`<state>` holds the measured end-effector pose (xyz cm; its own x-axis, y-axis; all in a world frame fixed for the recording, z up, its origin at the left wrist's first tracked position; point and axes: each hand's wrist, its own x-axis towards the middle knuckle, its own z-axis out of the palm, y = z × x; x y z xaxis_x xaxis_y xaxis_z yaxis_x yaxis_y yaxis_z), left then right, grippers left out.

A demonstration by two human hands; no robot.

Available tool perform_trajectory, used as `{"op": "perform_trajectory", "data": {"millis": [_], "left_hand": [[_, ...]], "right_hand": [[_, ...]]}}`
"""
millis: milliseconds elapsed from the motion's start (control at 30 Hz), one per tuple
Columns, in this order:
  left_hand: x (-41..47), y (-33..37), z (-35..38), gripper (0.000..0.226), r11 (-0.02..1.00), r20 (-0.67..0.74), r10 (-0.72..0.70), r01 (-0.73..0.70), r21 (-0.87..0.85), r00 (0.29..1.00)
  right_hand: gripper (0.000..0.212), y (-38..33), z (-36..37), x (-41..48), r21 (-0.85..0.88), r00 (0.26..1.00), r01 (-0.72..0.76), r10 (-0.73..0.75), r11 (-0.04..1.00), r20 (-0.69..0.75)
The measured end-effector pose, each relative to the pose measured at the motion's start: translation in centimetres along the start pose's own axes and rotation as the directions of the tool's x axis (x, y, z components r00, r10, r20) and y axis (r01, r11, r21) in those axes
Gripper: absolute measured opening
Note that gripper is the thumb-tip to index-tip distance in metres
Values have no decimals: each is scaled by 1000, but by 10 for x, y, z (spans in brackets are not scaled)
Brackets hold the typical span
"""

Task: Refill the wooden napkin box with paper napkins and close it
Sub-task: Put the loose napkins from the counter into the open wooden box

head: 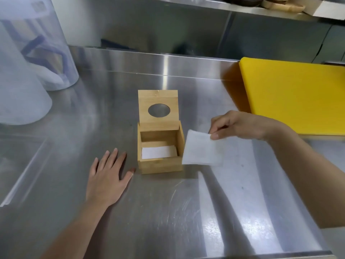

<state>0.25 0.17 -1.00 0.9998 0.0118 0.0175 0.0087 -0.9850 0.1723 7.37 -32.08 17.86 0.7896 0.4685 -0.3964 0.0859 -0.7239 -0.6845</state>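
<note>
The wooden napkin box (160, 165) stands in the middle of the steel counter. Its lid (158, 101), with an oval hole, is swung up and back. White napkins (157, 151) lie at the bottom of the box. My right hand (240, 126) pinches a folded white paper napkin (202, 148) by its top corner, just right of the box and above the counter. My left hand (107, 176) rests flat on the counter left of the box, fingers spread, thumb close to the box's front corner.
A yellow cutting board (295, 94) lies at the right. Translucent plastic containers (28, 58) stand at the far left. A steel backsplash and a shelf (205, 4) run along the back. The counter's front edge (261, 257) is near.
</note>
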Motion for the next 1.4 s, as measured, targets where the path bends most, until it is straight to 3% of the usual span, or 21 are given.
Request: {"op": "perform_trajectory", "data": {"millis": [100,167,333,467,733,1267,1400], "left_hand": [[0,1,-2,74,1000,-5,2,-2,-10,1000],[-1,1,-2,76,1000,-2,8,-8,-17,1000],[-1,2,-3,77,1000,-15,1,-1,-31,1000],[-1,2,-3,72,1000,-16,3,-3,-25,1000],[0,-1,0,67,1000,-11,10,-10,5,1000],[0,-1,0,65,1000,-31,22,-22,3,999],[-1,-2,-1,67,1000,-31,18,-18,-15,999]], "right_hand": [[21,-24,18,15,32,991,51,-54,998,120],[13,-34,31,28,11,983,68,-69,998,170],[17,-47,58,65,-181,983,105,-74,978,169],[18,-47,73,86,-455,989,89,-23,886,149],[18,-43,98,102,-753,997,64,-8,655,78],[20,-31,112,112,-838,992,14,-111,546,-56],[28,-33,110,109,-803,992,33,-118,595,-46]]}}
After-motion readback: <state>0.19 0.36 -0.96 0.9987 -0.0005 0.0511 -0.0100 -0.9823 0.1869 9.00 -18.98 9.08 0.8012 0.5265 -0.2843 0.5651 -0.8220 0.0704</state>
